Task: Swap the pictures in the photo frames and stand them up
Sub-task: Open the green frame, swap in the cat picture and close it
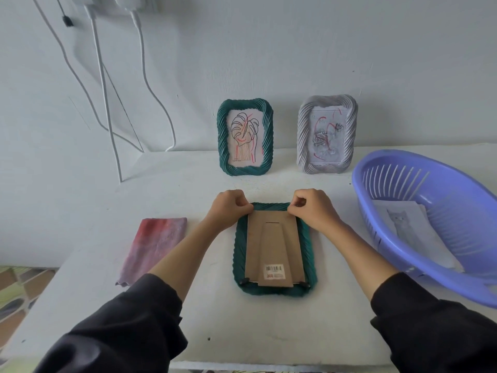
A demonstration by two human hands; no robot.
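A green ribbed photo frame lies face down in the middle of the white table, its brown cardboard back with a barcode sticker facing up. My left hand pinches at the frame's far left corner, and my right hand pinches at its far right corner. Both sets of fingers are curled on the top edge of the back. Behind, a second green frame with a leaf drawing stands upright against the wall. A white frame with a rose drawing stands to its right.
A purple plastic basket sits at the right with a paper cat picture inside. A red and purple cloth lies at the left. White cables hang down the wall at the back left. The table edge runs near me.
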